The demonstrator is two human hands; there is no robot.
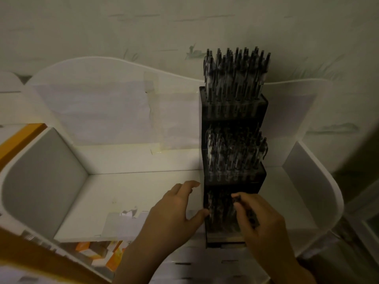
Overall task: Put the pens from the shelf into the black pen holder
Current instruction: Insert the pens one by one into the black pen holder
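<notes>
My right hand (260, 218) pinches a dark pen (239, 200) over the near row of the black pen holder (233, 181). My left hand (174, 210), fingers loose, steadies its side. I should drop it straight into a free hole. The far rows look full.

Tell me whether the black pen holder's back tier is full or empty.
Full, as far as shows: the black pen holder stands upright on the white shelf, and pens crowd its rearmost tier, ends up. Any spare slots cannot be told.
</notes>
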